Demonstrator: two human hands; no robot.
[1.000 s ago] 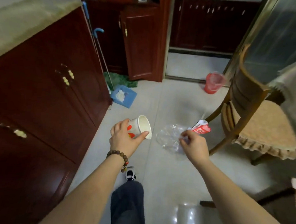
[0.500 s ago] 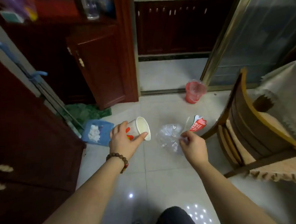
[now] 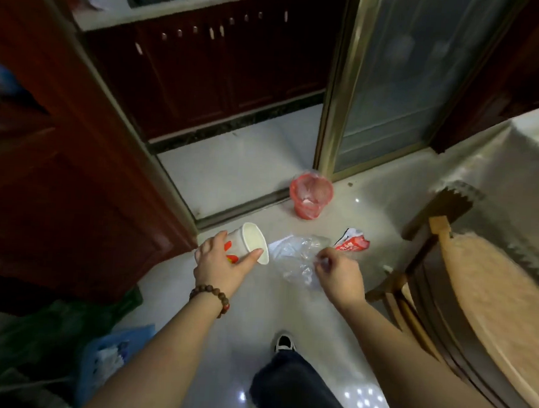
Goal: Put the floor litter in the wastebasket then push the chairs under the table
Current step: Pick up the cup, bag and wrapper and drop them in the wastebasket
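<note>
Gripping cup (image 3: 249, 243) in left hand (image 3: 221, 264) and pinching bag (image 3: 299, 259) in right hand (image 3: 341, 279), we face the wastebasket (image 3: 310, 197) far ahead, nearer the right.

We look down on a pale glossy tile floor (image 3: 232, 176) that mirrors small points of light near the bottom of the frame. At the left we see a dark red wooden cabinet (image 3: 73, 198). Through the doorway in the upper middle runs a row of dark red cupboard doors (image 3: 213, 68) with small pale handles under a light counter. A brass-coloured frame holds a frosted sliding door (image 3: 395, 85) at the upper right. A blue dustpan (image 3: 107, 358) lies at the lower left beside something green.
</note>
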